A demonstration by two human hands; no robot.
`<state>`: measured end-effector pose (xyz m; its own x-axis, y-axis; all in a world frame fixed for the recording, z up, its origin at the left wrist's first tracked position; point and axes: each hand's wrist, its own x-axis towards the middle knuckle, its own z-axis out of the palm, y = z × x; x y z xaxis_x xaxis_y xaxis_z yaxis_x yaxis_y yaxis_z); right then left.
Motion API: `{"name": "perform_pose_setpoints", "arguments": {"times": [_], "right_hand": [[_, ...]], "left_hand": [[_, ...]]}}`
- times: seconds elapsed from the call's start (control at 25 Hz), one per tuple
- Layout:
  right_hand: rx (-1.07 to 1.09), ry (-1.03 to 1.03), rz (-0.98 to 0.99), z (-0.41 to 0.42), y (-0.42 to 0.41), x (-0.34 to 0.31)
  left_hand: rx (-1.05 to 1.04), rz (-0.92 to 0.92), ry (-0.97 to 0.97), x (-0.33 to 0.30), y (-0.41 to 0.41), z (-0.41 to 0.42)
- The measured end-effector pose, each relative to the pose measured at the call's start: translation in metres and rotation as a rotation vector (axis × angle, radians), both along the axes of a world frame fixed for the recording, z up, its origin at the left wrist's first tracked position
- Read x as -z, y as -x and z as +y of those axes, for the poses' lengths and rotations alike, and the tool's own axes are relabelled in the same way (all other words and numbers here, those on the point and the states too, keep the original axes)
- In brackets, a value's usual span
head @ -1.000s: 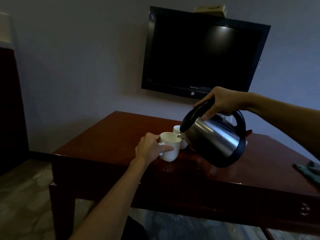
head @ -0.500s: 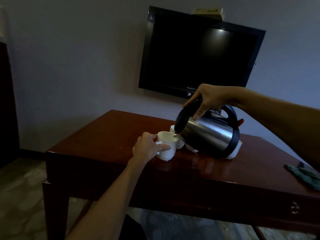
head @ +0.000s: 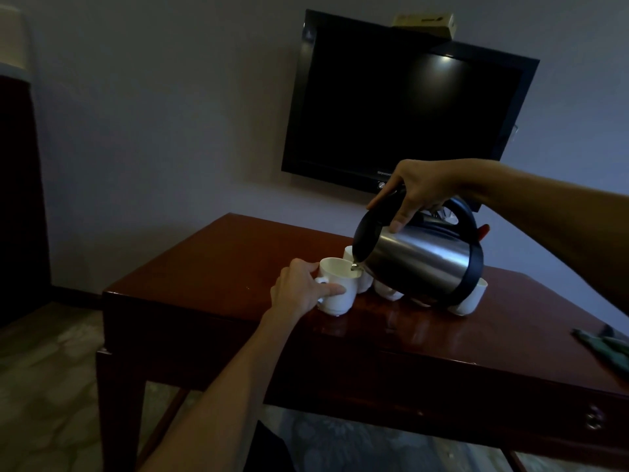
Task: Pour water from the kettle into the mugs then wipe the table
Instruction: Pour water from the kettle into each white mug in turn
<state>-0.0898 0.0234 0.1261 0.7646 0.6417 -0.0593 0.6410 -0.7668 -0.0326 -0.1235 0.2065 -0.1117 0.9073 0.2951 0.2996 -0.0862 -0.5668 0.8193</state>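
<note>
Dim wooden table: left hand clasps white mug; right hand, at two o'clock, grips tilted kettle (spout over rim).

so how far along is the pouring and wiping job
Nothing looks finished. In hand: the right hand tips the kettle over the front mug, steadied by the left hand. Left: the other mugs, then wiping the table with the cloth.

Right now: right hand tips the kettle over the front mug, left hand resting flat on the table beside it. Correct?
Not quite. In the head view the left hand grips the front mug by its handle rather than lying flat on the table. The right hand does tip the kettle over it.
</note>
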Motion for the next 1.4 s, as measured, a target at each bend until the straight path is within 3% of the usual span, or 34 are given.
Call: {"name": "perform_pose_setpoints", "arguments": {"times": [1.4], "right_hand": [[-0.013,0.178,0.013,0.033,-0.021,-0.016]], "left_hand": [[0.037,-0.044,0.039,-0.002,0.008,0.001]]}}
